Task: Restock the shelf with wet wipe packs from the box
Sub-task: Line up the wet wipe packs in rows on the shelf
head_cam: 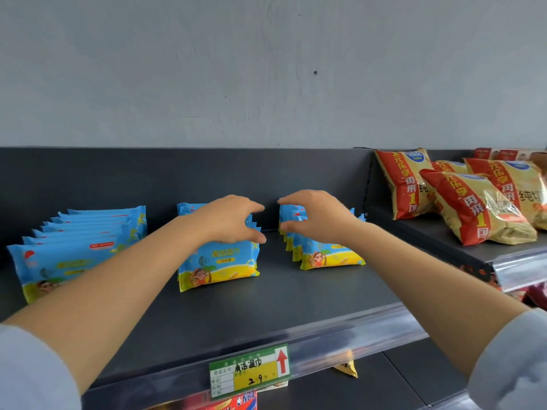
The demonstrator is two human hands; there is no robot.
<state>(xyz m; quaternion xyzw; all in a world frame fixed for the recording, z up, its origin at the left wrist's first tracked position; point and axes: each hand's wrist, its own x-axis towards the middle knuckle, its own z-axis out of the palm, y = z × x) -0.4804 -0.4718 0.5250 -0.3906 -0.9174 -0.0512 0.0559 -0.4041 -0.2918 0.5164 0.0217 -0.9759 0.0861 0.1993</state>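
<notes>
While both our arms reach over the dark grey metal shelf, our left hand curls over the top of the middle row of blue-and-yellow wet wipe packs, its grip spread wide, fingers and thumb straddling the row without clamping it. Our right hand hovers likewise over the right row of the same packs, grip unclosed. A third, longer row stands at far left. Red-and-gold snack bags lie on the neighbouring shelf to the right. A green-and-yellow price tag hangs on the near edge.
</notes>
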